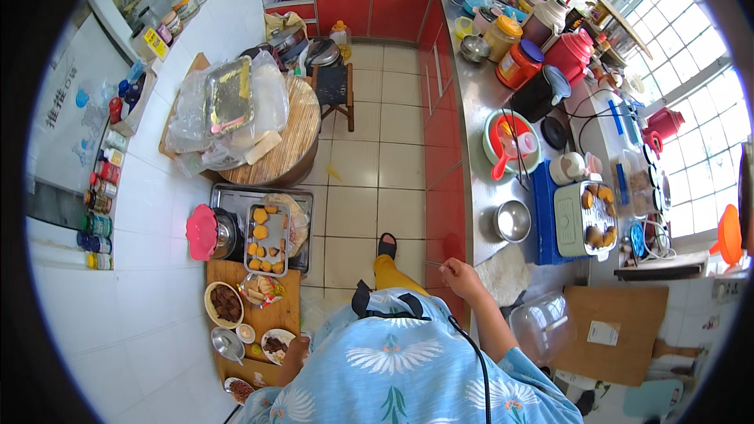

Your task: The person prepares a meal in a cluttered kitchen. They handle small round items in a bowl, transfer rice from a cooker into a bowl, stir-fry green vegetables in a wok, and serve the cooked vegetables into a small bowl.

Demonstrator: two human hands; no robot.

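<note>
My right hand (462, 278) hangs in front of the red cabinets, beside the counter edge. Its fingers are loosely curled and nothing shows in them. Low at my left side is my left hand (297, 350), close to a white plate (268, 338) of dark brown pieces; its fingers are too hidden to read. That plate rests on a wooden board (290, 298), along with a bowl of brown chunks (226, 304), a metal bowl (227, 344) and a bag of pale sticks (261, 289). Beyond the board, a baking tray (268, 220) carries yellow-orange pieces.
On the right, the steel counter (483, 196) bears a metal bowl (513, 221), a basin with a red strainer (503, 141), jars and a white appliance (577, 216). A round wooden table (302, 122) and stool (334, 85) stand ahead left. Tiled floor (353, 212) runs between.
</note>
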